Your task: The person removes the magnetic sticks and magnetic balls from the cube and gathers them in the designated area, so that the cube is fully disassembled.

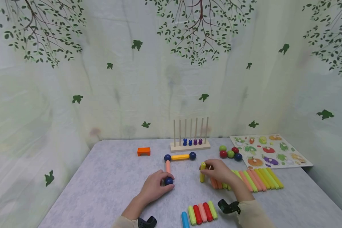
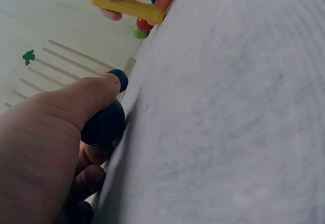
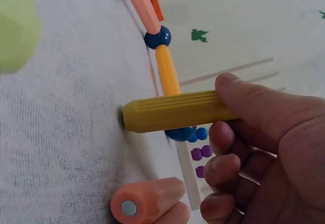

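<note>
My left hand [image 1: 155,187] holds a dark blue ball [image 2: 104,125] between thumb and fingers, down on the table. That ball is at the near end of a salmon rod [image 1: 167,166], which leads to a second dark blue ball [image 1: 167,157]. From there an orange-yellow rod [image 1: 180,157] runs right to a third dark blue ball [image 1: 192,155]. With thumb and fingertips, my right hand [image 1: 220,171] pinches a ridged yellow rod [image 3: 175,112] by its upper part. This rod stands nearly upright, its lower end at or just above the table; contact is unclear.
Green, salmon and yellow rods [image 1: 255,180] lie in a row beneath and beyond my right forearm. Nearer are red, green, pink and blue rods [image 1: 203,212]. Behind stand a pegged bead rack [image 1: 190,146], loose balls [image 1: 231,154], a vegetable-picture board [image 1: 269,151] and an orange block [image 1: 143,151].
</note>
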Tool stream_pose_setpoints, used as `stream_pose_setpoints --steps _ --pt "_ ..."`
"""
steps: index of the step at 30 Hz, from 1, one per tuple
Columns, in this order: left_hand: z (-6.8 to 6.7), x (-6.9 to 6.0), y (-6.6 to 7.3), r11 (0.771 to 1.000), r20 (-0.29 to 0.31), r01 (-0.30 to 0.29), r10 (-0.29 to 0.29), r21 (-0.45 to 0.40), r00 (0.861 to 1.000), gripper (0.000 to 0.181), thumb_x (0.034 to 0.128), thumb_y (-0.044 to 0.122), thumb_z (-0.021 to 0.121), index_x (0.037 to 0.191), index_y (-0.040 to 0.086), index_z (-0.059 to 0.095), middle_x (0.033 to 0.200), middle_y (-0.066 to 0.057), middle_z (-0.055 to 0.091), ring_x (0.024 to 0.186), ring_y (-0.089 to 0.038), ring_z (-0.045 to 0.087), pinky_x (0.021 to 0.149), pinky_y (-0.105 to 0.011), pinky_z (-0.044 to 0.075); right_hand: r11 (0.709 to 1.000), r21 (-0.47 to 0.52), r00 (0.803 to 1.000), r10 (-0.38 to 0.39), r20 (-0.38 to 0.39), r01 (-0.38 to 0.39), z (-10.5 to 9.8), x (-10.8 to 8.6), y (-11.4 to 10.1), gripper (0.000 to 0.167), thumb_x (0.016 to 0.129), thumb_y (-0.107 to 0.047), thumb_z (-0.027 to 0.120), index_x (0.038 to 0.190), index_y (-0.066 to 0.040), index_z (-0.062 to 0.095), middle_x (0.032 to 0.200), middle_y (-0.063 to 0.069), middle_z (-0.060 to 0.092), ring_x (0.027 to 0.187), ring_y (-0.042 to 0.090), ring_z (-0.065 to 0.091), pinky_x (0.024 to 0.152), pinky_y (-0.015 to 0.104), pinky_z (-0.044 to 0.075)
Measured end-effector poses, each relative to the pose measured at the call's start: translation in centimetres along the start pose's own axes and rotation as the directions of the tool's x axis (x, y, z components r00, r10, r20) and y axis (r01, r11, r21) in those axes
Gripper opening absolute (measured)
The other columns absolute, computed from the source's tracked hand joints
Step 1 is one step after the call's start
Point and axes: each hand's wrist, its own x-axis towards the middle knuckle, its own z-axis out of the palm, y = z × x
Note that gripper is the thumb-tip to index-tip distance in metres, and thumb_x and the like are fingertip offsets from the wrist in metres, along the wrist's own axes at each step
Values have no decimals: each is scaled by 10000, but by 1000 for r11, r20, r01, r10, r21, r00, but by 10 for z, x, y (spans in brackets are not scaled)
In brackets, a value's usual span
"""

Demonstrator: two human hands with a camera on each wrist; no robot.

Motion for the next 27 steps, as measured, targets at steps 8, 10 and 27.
stream_pose_setpoints --steps 8,10,27 --pt "-1 1 0 1000 1 7 -7 -3 1000 261 862 432 754 1096 328 702 824 110 547 695 -76 482 593 -215 384 994 -27 994 105 5 -105 -1 -2 3 199 935 -346 692 892 -153 671 826 -6 613 769 160 544 704 310 446" --pt "0 1 -1 1000 1 5 -5 -2 1000 260 862 433 754 1094 331 701 824 111 547 693 -75 482 592 -215 384 992 -27 992 125 -2 -125 0 -2 3 202 924 -348 704 923 -150 668 844 -3 612 782 163 542 704 314 444" --pt "3 2 -3 1000 3 1 -1 -8 1000 266 857 437 758 1092 326 703 818 106 544 690 -74 476 585 -217 377 980 -130 989 147 -16 -148 12 1 6 386 887 -210 749 1259 -224 645 830 29 561 575 195 552 558 302 436"
